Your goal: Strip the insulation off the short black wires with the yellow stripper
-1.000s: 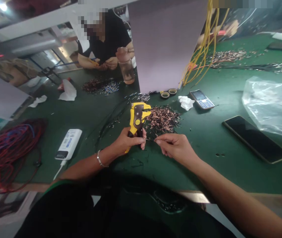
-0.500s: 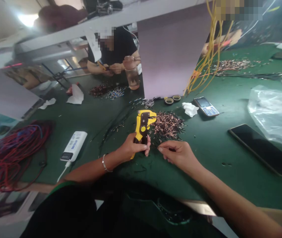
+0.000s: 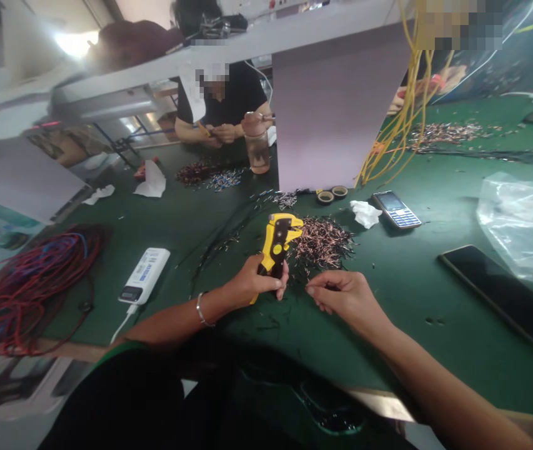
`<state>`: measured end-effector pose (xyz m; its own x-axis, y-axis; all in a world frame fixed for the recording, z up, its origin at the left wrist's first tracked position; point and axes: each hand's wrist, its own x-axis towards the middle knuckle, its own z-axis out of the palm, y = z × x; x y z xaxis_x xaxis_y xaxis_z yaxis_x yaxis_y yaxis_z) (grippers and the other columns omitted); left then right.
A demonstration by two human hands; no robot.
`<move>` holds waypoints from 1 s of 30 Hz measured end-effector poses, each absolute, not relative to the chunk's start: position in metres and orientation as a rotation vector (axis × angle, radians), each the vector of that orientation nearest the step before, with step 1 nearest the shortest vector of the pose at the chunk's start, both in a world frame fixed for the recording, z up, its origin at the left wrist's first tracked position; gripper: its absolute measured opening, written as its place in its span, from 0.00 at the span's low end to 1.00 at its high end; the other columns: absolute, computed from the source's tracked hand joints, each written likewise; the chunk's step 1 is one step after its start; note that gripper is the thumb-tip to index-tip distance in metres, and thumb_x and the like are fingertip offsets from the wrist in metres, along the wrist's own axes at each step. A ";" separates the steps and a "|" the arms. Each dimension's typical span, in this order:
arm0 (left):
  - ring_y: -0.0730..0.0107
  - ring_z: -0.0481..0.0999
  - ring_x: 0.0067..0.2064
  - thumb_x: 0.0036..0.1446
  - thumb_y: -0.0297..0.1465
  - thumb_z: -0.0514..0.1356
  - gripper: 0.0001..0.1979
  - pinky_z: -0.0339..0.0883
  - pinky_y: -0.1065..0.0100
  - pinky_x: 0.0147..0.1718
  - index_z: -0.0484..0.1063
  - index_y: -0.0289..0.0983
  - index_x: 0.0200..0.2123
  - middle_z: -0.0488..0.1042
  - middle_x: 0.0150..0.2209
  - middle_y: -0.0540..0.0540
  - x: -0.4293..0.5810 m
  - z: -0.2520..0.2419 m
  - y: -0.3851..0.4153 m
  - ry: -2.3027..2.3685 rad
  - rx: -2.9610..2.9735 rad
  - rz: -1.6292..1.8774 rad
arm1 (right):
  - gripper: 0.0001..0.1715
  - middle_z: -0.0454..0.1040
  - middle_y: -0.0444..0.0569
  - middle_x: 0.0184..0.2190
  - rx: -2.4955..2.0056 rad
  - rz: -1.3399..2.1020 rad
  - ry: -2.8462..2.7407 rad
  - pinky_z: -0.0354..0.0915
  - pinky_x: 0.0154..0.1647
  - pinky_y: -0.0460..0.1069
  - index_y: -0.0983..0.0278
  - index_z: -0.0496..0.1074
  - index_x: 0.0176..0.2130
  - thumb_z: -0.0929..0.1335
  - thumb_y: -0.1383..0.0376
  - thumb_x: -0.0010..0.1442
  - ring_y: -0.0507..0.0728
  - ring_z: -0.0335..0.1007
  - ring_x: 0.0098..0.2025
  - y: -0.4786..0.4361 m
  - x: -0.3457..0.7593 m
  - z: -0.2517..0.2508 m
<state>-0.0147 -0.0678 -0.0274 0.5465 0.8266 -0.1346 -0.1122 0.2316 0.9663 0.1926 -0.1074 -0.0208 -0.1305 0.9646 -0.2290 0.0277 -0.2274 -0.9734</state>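
Wire stripper, left hand, right hand curled

I cannot see the stripper handles where the left hand wraps them. At the right hand, any wire between the fingers is too small for me to confirm. Single pieces in the wire pile are too small to count. The yellow cables run off the top edge into a blurred patch. The bag is cut off by the right edge. The co-worker's hands are too small for me to tell what they hold.
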 end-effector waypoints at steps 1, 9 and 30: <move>0.73 0.72 0.24 0.45 0.25 0.66 0.11 0.71 0.66 0.27 0.69 0.33 0.34 0.72 0.27 0.50 -0.015 -0.027 -0.068 0.762 1.165 0.732 | 0.07 0.69 0.42 0.12 -1.313 1.484 -1.207 0.56 0.16 0.46 0.63 0.77 0.20 0.73 0.61 0.42 0.49 0.60 0.15 -0.107 0.192 -0.020; 0.73 0.72 0.24 0.44 0.25 0.66 0.11 0.70 0.67 0.26 0.70 0.32 0.34 0.72 0.26 0.50 -0.016 -0.025 -0.068 0.770 1.164 0.727 | 0.07 0.65 0.40 0.09 -1.333 1.576 -1.164 0.49 0.14 0.44 0.63 0.77 0.20 0.74 0.61 0.41 0.46 0.53 0.12 -0.107 0.197 -0.015; 0.62 0.79 0.33 0.40 0.23 0.64 0.17 0.72 0.61 0.36 0.74 0.31 0.39 0.80 0.36 0.39 -0.019 -0.019 -0.063 0.570 1.091 0.621 | 0.06 0.72 0.45 0.14 -1.128 1.406 -0.919 0.58 0.15 0.45 0.62 0.82 0.25 0.78 0.63 0.43 0.49 0.63 0.16 -0.105 0.212 -0.014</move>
